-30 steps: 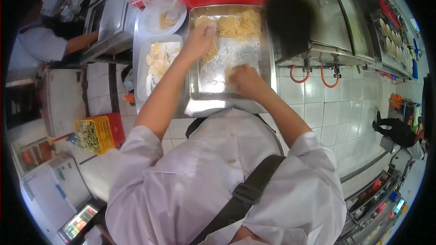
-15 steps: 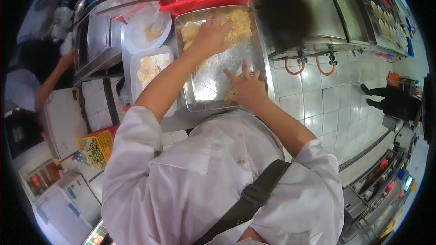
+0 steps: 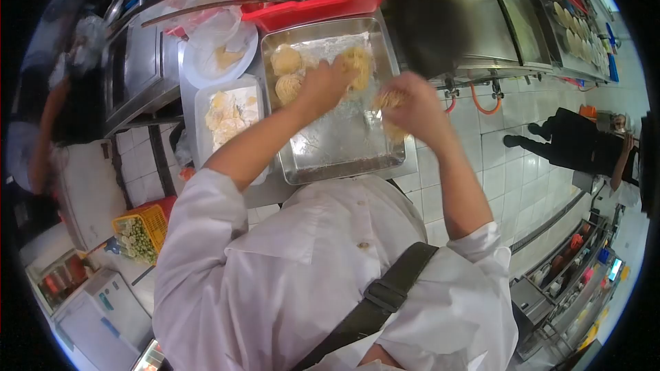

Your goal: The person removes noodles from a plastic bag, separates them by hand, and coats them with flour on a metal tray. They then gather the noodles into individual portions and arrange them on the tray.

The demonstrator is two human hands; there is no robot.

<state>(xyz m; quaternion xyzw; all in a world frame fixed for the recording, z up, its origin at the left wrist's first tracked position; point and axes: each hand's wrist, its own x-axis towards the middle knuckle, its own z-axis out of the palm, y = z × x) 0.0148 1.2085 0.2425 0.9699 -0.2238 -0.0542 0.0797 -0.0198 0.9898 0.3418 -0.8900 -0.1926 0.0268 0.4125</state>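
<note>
A metal tray (image 3: 323, 156) dusted with white powder lies in front of me. Two round noodle bundles (image 3: 287, 60) sit at its far left. My left hand (image 3: 328, 84) is over the tray's middle, its fingers closed round a clump of yellow noodles (image 3: 357, 69). Above the tray's right edge, my right hand (image 3: 417, 106) is closed on another bunch of noodles (image 3: 390, 99), with some strands hanging down; it is slightly blurred.
A red bin (image 3: 371, 1) with metal strainers stands beyond the tray. A white bowl (image 3: 246, 62) and a white container of floury pieces (image 3: 230, 118) are at left. One person (image 3: 577, 145) is at far right; another person's arm (image 3: 51, 113) shows at left.
Both hands have lifted noodles from the tray. My right hand has moved up and right from the tray's lower part, and its spread fingers have closed. My left hand has shifted slightly right.
</note>
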